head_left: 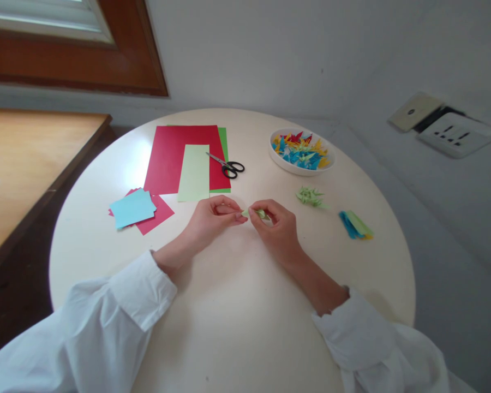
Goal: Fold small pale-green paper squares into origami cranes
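Folded green paper (262,214), long axis crosswise (one tip leftward)

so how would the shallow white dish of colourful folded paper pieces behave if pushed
The shallow white dish would probably slide rather than tip, being wide and low. It is likely light for its size, since the colourful folded paper pieces look thin. Heaped loosely, a few might spill if shoved sharply.
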Tool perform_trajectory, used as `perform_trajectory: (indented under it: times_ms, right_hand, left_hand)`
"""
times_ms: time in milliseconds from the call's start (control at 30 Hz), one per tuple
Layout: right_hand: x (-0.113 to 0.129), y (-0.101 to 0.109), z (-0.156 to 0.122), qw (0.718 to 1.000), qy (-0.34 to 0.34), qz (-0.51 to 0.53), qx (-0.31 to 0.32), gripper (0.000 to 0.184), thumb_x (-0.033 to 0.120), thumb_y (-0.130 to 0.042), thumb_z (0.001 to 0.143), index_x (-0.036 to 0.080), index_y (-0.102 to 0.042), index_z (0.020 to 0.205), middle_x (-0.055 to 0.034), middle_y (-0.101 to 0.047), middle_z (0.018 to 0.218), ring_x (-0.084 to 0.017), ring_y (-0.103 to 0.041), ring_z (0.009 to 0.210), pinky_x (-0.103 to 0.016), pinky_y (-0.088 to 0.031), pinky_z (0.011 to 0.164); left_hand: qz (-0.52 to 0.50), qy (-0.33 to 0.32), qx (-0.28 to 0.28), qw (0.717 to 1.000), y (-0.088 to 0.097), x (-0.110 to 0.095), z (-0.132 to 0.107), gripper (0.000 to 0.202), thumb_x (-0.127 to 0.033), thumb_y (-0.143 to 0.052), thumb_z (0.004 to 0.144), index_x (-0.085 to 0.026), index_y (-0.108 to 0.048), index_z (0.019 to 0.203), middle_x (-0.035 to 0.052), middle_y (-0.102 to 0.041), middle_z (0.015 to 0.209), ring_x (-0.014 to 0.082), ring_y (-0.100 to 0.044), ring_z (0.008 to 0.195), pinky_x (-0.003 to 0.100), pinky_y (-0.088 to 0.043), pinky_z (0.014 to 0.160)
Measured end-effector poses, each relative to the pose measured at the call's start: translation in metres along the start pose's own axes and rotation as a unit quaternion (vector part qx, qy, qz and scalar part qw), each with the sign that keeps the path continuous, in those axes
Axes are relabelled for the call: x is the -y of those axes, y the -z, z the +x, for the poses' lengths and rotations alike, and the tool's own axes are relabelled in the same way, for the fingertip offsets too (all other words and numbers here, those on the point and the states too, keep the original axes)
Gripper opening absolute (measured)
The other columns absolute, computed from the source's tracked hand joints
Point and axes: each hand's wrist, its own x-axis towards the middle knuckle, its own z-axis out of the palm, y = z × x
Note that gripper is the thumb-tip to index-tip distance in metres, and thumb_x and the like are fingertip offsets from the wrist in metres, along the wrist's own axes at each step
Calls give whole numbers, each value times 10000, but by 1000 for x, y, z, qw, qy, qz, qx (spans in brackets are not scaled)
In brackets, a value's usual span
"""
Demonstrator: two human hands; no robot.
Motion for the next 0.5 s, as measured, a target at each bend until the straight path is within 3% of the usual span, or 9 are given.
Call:
perform_trajectory:
  times_ms: [500]
  right_hand:
    - [-2, 0, 0, 1000, 1, 8, 9, 45, 177, -563, 741, 186, -599, 716, -26, -646, 721, -142, -591, 668, -274, -478, 635]
  left_hand:
    - [-27, 1, -3, 1000, -3, -1, -1, 316, -297, -796, 541, -146, -563, 693, -7, -672, 574, 163, -685, 658, 353, -529, 807]
